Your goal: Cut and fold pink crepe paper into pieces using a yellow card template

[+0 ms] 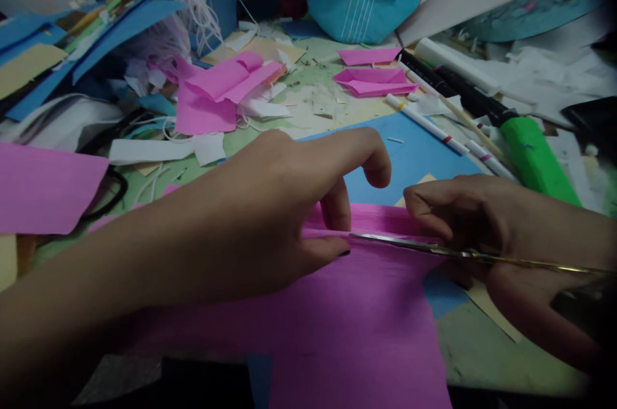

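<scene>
A large sheet of pink crepe paper [357,319] hangs over the near edge of the table, with a folded strip along its top. My left hand [289,197] pinches this paper between thumb and fingers close to the fold, its index finger curled above. In my right hand [501,229] is a pair of scissors [409,242], the blades pointing left along the fold line. Their tips lie right by my left thumb and fingertips. The handle end is partly hidden in dark blur at the right edge. Beneath the paper lies a blue sheet [376,164].
Folded pink pieces [371,81] lie beyond my hands. Thin white sticks [427,123], a green-handled tool [537,158] and a white roll [457,68] are at right. Paper scraps and white string [197,7] crowd the left. A turquoise round item [361,10] stands behind.
</scene>
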`<state>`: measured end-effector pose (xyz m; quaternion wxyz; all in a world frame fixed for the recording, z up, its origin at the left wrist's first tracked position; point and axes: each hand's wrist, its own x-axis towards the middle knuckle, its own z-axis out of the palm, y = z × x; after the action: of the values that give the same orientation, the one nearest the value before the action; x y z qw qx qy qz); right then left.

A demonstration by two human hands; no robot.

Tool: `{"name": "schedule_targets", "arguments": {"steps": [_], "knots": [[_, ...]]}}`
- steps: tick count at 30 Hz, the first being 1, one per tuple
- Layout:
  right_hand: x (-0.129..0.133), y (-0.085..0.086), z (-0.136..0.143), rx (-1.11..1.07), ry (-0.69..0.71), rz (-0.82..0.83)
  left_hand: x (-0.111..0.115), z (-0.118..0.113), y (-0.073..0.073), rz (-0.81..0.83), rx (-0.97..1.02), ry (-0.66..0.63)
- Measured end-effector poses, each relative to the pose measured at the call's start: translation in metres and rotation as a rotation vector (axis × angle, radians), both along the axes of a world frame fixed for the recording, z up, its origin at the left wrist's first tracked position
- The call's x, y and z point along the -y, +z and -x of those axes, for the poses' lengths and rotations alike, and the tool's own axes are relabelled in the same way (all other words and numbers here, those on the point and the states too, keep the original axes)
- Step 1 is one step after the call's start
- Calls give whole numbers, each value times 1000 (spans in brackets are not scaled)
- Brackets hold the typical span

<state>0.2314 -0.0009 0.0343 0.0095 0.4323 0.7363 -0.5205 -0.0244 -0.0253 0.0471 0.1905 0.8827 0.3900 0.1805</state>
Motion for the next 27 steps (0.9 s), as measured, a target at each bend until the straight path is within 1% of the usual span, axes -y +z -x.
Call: {"name": "schedule_targets", "arguments": {"steps": [4,9,14,21,23,27], "knots": [[-1,2,3,-16,-26,86,-1,1,0,22,20,-20],[-2,2,4,-30,-55,120,-1,2,0,30,29,-29],[0,1,2,-53,-69,206,0,2,2,45,21,-28],[1,2,3,-96,-90,293,-2,0,-1,33,19,-28],[1,3,5,-101,-82,288,-2,0,-1,22,18,-30],[0,1,7,-151,-71,212,-1,1,0,22,29,-37]]}}
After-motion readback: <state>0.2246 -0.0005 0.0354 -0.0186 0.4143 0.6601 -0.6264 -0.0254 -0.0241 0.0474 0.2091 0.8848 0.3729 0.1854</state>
